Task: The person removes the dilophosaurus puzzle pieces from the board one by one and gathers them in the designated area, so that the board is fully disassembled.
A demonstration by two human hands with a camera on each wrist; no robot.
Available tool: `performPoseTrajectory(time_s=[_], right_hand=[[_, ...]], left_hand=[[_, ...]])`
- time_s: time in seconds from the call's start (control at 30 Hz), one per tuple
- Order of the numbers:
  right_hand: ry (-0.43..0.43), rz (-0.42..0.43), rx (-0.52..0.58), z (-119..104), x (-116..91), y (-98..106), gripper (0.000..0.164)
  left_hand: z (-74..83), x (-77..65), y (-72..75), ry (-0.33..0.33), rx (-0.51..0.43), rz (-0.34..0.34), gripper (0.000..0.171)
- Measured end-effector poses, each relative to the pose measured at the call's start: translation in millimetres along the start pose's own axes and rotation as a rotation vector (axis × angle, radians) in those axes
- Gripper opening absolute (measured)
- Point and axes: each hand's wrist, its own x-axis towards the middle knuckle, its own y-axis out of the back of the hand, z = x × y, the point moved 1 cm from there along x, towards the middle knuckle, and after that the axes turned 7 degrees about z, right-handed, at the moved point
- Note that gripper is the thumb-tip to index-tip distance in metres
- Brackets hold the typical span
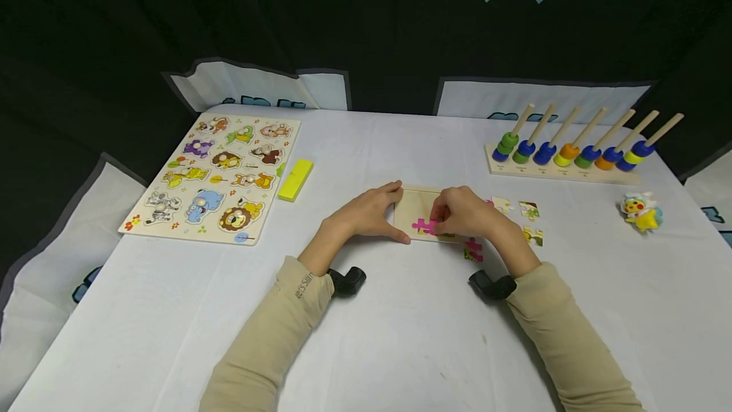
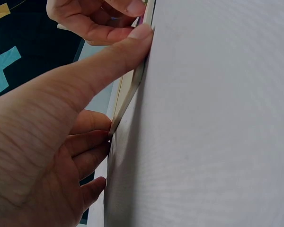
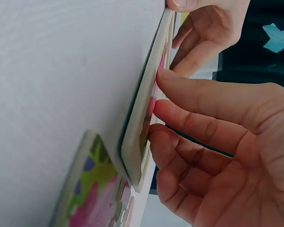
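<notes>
A shallow wooden puzzle tray (image 1: 410,205) lies flat on the white table. My left hand (image 1: 372,212) holds its left end, thumb along the front edge and fingers by the far left corner. Over the tray's front part, my right hand (image 1: 462,212) pinches a jigsaw piece with thumb and fingertips, mostly hidden under them. Pink and green jigsaw pieces (image 1: 423,226) show in the tray along its front rim. Just outside the front right corner rests a loose pink and green piece (image 1: 473,250). In the right wrist view the fingertips (image 3: 162,108) are right at the pink print.
Several loose pieces (image 1: 529,210) lie right of the tray. Farther right are a bead abacus (image 1: 563,170) with upright pegs and a small yellow toy figure (image 1: 642,212). To the left are a yellow block (image 1: 295,180) and an animal puzzle board (image 1: 208,177).
</notes>
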Motion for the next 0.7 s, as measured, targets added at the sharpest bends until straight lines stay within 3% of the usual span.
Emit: performPoseTrajectory(time_s=[0.23,0.7], right_hand=[[-0.031,-0.010,0.022,1.4,0.5,-2.5,0.014],[0.000,0.044,0.032,1.5,-1.8,-3.5,0.019]], left_hand=[[0.0,-0.1,0.5,-0.003,0.000,-0.007,0.102],[-0.1,-0.2,1.3,-0.004,-0.006,0.001,0.101]])
